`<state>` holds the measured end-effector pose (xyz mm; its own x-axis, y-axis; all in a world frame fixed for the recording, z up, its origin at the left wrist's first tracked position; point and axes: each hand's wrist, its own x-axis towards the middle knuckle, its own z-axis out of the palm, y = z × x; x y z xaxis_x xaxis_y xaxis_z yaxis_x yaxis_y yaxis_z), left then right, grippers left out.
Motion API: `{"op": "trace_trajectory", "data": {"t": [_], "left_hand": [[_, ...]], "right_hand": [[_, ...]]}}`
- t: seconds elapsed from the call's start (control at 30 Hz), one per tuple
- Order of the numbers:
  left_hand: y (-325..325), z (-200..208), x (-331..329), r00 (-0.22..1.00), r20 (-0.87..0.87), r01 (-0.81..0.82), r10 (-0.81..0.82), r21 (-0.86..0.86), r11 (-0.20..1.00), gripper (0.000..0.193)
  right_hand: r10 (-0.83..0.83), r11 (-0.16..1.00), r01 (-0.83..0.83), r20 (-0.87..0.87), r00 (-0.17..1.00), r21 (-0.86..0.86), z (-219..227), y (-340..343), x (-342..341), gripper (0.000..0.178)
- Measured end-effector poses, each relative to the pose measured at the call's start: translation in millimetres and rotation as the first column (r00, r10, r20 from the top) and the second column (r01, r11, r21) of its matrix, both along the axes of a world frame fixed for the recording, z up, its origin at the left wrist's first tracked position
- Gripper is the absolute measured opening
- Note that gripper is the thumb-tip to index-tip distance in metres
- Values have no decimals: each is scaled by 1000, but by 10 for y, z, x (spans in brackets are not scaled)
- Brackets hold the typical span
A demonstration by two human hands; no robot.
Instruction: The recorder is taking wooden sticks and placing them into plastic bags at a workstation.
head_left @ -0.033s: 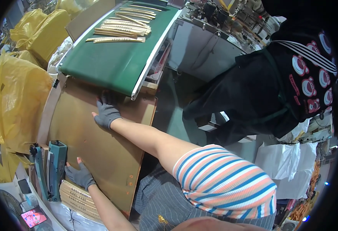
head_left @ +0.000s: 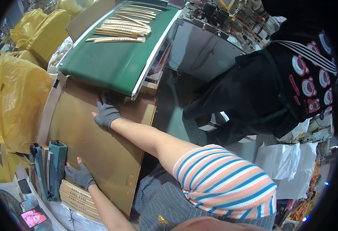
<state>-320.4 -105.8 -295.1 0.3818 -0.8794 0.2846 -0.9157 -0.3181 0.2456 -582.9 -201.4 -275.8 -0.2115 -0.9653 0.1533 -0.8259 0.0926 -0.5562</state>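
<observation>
My right hand (head_left: 108, 114), in a grey glove with bare fingertips, lies on the brown board (head_left: 107, 154) just under the near end of a green conveyor belt (head_left: 99, 63). Its fingers are spread, and some tips fall in the belt's shadow. My left hand (head_left: 80, 176), gloved alike, rests flat with fingers apart at the board's left side. Beside it is a neat stack of thin paper sleeves (head_left: 77, 196), looking like wrapped chopsticks. Several similar loose sleeves (head_left: 122, 27) lie across the far part of the belt. Neither hand holds anything.
A teal long-bodied device (head_left: 57, 169) stands left of my left hand. Yellow plastic-covered bundles (head_left: 16, 100) line the left side. A phone with a lit pink screen (head_left: 34, 218) lies lower left. A person in dark clothes (head_left: 249, 84) stands at right, near grey machinery (head_left: 199, 46).
</observation>
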Motion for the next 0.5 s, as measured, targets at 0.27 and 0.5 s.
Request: {"op": "trace_trajectory", "data": {"t": [0.27,0.5], "left_hand": [[-2,-36,16,1000,30,5,-5,-25,1000,70],[7,-52,38,999,51,5,-3,-29,1000,69]], "right_hand": [[22,999,-22,23,1000,37,-5,-22,-11,77],[11,1000,-11,-13,1000,26,-45,-25,23,77]]}}
